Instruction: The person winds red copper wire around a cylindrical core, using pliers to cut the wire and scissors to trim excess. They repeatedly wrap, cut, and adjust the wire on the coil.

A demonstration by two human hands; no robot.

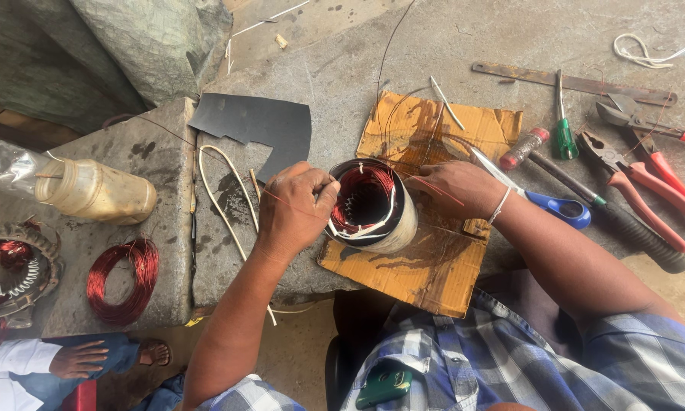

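the stator (373, 207) sits on cardboard (426, 259) on the bench. left hand (295, 209) pinches red wire (281, 199) at its rim; right hand (456, 188) steadies the far side, its grip unclear. best to keep the wire taut.

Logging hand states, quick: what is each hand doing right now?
Left hand: closed, pinching thin red wire at the stator rim.
Right hand: fingers curled on the stator's far side; grip cannot be told.

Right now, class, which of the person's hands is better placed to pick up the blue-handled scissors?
The right hand: the blue-handled scissors lie just beside its wrist on the brown cardboard sheet. The left hand sits across the round red-wound metal stator, farther away.
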